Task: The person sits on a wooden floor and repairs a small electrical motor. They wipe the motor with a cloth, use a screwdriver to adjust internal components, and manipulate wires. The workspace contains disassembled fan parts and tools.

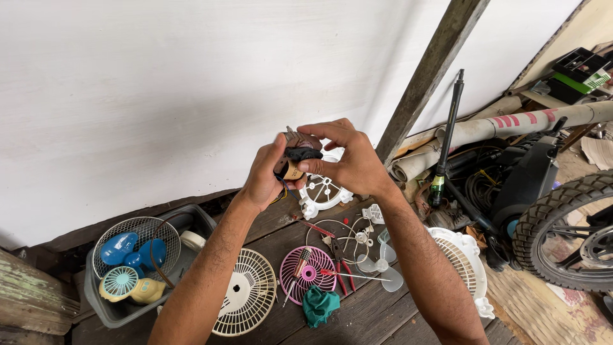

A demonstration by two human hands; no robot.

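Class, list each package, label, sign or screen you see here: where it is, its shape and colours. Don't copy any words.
Label on the small motor: tan patch, held between left hand and right hand.
Box: top right, black, green and white.
Label on the green bottle: pale band, right of the hands.
No signs or screens.

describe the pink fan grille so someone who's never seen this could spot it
Start at the dark wooden plank floor below the two raised hands. The pink fan grille lies flat there, between a larger cream grille and red-handled pliers. It is the only pink round grille.
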